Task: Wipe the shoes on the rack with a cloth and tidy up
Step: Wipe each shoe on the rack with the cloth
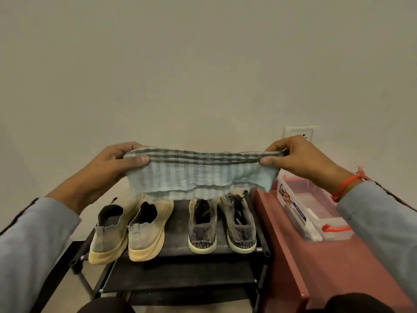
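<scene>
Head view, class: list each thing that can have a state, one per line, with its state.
Blue-grey striped cloth: folded, stretched between both hands.
Left hand: pinches the cloth's left end.
Right hand: pinches the right end.
Beige slip-on shoes: paired upright on the black rack's top shelf.
Grey lace-up shoes: paired upright, laces loose.
Clear plastic box: lid closed.

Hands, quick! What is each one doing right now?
Left hand: pinches the left end of the pale blue striped cloth.
Right hand: pinches the cloth's right end, holding it stretched above the shoes.
</scene>
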